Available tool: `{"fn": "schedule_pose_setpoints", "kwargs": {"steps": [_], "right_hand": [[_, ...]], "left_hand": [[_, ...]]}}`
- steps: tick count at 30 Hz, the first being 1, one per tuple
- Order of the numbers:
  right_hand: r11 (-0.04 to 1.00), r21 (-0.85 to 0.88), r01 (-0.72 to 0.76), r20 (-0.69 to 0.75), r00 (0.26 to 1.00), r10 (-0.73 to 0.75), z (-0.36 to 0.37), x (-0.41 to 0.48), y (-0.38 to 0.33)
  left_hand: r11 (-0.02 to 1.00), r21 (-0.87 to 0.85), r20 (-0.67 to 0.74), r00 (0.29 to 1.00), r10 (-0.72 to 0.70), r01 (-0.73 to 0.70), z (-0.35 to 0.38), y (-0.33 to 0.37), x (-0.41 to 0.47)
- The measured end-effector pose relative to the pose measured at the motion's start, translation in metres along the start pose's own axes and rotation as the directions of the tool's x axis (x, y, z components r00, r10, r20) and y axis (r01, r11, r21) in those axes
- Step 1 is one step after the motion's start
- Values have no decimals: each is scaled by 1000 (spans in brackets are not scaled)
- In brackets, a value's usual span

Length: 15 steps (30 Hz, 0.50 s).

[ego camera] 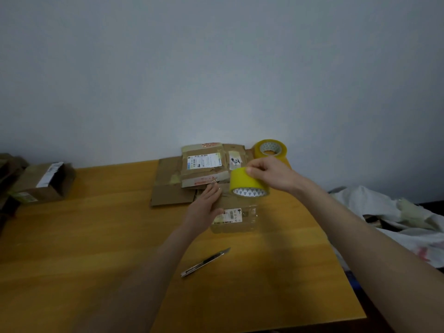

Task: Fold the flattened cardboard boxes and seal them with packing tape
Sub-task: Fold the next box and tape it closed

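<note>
A small cardboard box point(236, 218) with a white label sits on the wooden table, just in front of a pile of flattened boxes point(192, 174) against the wall. My left hand point(204, 207) lies flat with straight fingers on the small box's left side. My right hand point(269, 173) grips a yellow roll of packing tape point(242, 183) and holds it above the small box's far end. A second tape roll point(270, 149) stands behind it at the wall.
A utility knife point(204, 262) lies on the table point(96, 236) in front of the box. A folded cardboard box point(43, 182) stands at the far left with more cardboard beside it. White crumpled cloth point(384, 212) lies beyond the table's right edge.
</note>
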State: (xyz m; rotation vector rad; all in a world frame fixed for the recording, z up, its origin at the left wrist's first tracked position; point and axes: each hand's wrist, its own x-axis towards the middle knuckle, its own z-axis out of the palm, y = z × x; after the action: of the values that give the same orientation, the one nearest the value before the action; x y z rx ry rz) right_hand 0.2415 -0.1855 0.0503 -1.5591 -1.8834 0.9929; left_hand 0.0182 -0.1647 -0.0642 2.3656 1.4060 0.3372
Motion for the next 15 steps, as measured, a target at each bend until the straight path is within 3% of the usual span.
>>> {"fn": "schedule_pose_setpoints", "kwargs": {"steps": [3,5,6,9,15], "right_hand": [[993,-115,-31,55,998,38,11,24,0],[987,-153,-44,53,997,52,15,34,2],[985,-165,-52,49,997,61,16,39,2],[976,-211,-60,56,996,73,16,47,3],[984,-174,-38,83,995,53,23,51,3]], "left_hand": [[996,-84,-11,1000,-6,5,0,2,0],[970,-234,22,998,-56,59,-4,2,2],[925,-364,59,994,-96,111,-8,1,2],[637,-722,126,956,-266,272,-24,10,7],[570,-749,-91,799,-594,338,-30,27,26]]}}
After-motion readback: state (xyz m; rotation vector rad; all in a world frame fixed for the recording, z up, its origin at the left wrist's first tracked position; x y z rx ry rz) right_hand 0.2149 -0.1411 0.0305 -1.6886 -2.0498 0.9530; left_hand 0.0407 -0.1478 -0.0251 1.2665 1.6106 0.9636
